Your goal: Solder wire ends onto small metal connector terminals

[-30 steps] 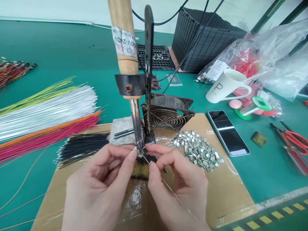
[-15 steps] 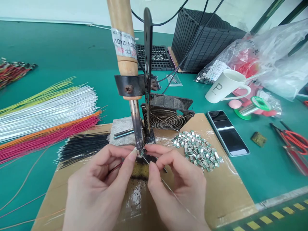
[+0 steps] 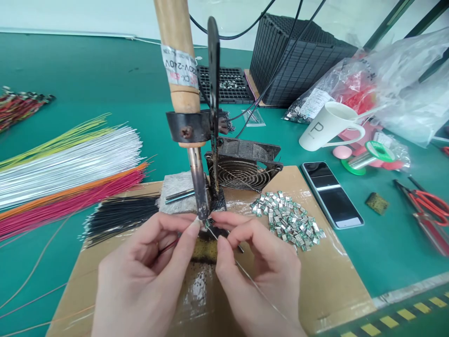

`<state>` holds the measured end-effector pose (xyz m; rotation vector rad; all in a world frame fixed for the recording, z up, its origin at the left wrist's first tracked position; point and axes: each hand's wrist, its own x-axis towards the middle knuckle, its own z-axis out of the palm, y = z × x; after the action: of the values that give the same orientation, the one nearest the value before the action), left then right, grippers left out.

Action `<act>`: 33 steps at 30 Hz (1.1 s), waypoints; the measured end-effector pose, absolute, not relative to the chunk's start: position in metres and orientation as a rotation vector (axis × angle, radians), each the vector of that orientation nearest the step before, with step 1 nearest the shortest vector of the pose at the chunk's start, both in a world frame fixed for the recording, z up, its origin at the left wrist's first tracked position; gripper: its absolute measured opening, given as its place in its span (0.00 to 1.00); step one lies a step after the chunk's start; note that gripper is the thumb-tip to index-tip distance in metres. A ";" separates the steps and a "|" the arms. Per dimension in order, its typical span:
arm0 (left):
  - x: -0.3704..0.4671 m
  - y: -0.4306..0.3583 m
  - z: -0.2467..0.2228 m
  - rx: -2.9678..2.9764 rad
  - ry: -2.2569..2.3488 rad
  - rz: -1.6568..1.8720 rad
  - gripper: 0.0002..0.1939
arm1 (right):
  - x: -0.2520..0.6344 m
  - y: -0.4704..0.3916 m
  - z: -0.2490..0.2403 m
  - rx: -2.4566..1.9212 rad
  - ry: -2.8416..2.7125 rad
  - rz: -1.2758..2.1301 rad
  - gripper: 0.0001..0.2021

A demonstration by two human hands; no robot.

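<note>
Under the tip of the clamped soldering iron (image 3: pixel 199 187), my left hand (image 3: pixel 150 262) is closed in a pinch on a small green-and-silver connector (image 3: pixel 206 224), mostly hidden by the fingertips. A dark red wire (image 3: pixel 169 246) shows inside the curled left fingers. My right hand (image 3: pixel 261 262) pinches a thin whitish wire (image 3: pixel 257 288) between thumb and fingers; the wire's upper end reaches the connector at the iron tip, and its length trails down over the palm. Below the fingertips lies a yellow sponge (image 3: pixel 204 250).
Loose connectors (image 3: pixel 287 220) are heaped on the cardboard (image 3: pixel 329 281), beside a phone (image 3: pixel 332 194). Behind the iron stands a fan (image 3: pixel 245 164). Bundles of coloured wires (image 3: pixel 70 164) and black wires (image 3: pixel 122 215) lie left. A mug (image 3: pixel 328 126), solder spool (image 3: pixel 368 158) and scissors (image 3: pixel 426 206) are right.
Both hands hold almost the same place at the iron tip. The view has shifted very slightly; no grip has visibly changed.
</note>
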<state>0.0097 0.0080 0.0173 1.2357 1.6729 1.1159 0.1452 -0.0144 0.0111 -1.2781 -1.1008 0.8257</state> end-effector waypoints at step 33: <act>0.005 0.005 0.015 1.279 1.687 1.103 0.11 | 0.143 -0.013 0.012 -1.286 -1.090 0.802 0.12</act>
<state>0.0051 0.0051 0.0146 1.2790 1.6865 1.1029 0.1434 -0.0126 0.0122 -1.2862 -1.0902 0.8020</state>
